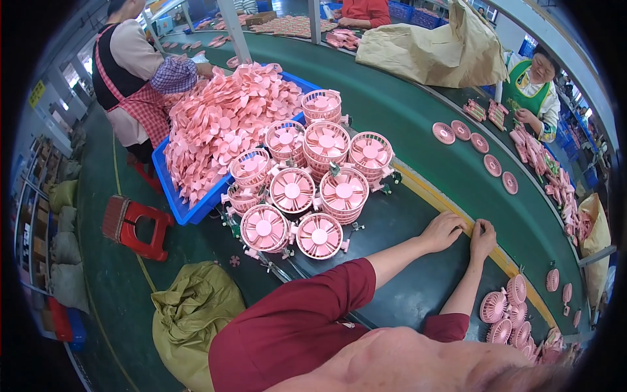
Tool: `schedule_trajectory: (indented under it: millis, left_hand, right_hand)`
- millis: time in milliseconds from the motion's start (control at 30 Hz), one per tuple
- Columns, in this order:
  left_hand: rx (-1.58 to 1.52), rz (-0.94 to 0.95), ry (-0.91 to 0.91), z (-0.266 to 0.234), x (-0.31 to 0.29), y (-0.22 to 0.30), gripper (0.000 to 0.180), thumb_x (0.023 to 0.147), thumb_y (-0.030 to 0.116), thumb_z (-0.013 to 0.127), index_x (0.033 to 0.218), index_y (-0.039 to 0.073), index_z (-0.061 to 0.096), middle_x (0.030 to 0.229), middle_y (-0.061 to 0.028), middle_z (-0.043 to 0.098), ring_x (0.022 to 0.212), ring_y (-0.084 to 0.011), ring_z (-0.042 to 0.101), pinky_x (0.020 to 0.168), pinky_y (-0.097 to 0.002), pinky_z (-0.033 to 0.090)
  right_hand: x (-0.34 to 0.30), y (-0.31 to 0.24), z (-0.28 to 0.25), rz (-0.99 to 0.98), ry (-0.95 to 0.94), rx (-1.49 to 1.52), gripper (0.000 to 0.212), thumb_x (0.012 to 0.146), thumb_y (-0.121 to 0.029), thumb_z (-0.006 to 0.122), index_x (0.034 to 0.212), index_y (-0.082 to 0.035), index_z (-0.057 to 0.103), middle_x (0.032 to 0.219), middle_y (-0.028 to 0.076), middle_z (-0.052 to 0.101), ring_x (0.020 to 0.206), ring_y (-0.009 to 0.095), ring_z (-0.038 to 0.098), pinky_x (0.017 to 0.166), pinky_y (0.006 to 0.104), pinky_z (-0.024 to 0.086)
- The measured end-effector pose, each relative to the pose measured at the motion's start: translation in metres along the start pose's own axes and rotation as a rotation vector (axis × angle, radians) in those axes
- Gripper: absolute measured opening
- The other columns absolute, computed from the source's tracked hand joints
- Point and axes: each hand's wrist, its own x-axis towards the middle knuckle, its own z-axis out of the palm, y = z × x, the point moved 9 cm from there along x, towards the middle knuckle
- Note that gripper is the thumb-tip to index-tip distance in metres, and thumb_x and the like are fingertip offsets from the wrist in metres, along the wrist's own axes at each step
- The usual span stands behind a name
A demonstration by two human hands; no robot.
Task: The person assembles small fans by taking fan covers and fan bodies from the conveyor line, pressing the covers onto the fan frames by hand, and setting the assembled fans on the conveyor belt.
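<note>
1. The stacked pink fan cages (292, 189) stand on the dark bench top (405, 287) to my left, well apart from my fingers; I judge them light, stiff and smooth, perhaps a little slippery
2. I'd take one round its outer wall, since the thin ribs could snap under a hard squeeze and the small parts sticking out at the sides look easy to damage
3. The loose pink grilles (493, 307) lie to my right, near my forearm; I reckon they are light too, best held by the rim
4. My left hand (443, 232) and right hand (483, 240) are near each other at the yellow strip (418, 184), fingers bent; at this angle I cannot tell whether either pinches something small
5. Beyond the stacks, the blue tub (186, 212) is heaped with pink fan blades (228, 117)
6. I make out no brand or label on the pink parts; the yellow sign (37, 93) at far left is too small to read
</note>
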Motion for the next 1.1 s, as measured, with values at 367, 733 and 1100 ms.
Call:
schedule_trajectory:
  millis: [367, 733, 1100]
  left_hand:
    - [-0.017, -0.009, 0.0, -0.005, -0.004, 0.003, 0.012, 0.085, 0.011, 0.058, 0.096, 0.005, 0.06, 0.098, -0.0129, 0.062, 0.101, -0.0341, 0.056, 0.09, -0.045, 0.044]
    - [0.017, -0.061, -0.042, -0.006, 0.003, -0.009, 0.014, 0.087, 0.014, 0.059, 0.096, 0.007, 0.067, 0.098, -0.0126, 0.067, 0.095, -0.033, 0.062, 0.085, -0.0422, 0.05]
    - [0.007, 0.024, -0.081, 0.008, 0.008, 0.004, 0.014, 0.086, 0.01, 0.059, 0.099, 0.006, 0.065, 0.107, -0.0117, 0.067, 0.105, -0.0324, 0.059, 0.093, -0.041, 0.046]
  right_hand:
    - [-0.004, 0.002, 0.005, 0.003, -0.044, -0.033, 0.014, 0.086, -0.019, 0.064, 0.092, -0.008, 0.07, 0.093, 0.011, 0.069, 0.088, 0.031, 0.065, 0.077, 0.04, 0.051]
    - [0.002, -0.015, 0.004, 0.056, 0.027, 0.034, 0.017, 0.078, -0.018, 0.062, 0.082, -0.005, 0.072, 0.085, 0.015, 0.069, 0.08, 0.035, 0.066, 0.075, 0.043, 0.052]
    - [0.037, 0.037, -0.002, 0.136, 0.035, 0.166, 0.029, 0.08, -0.013, 0.067, 0.107, -0.004, 0.064, 0.103, 0.015, 0.067, 0.095, 0.03, 0.064, 0.086, 0.0376, 0.05]
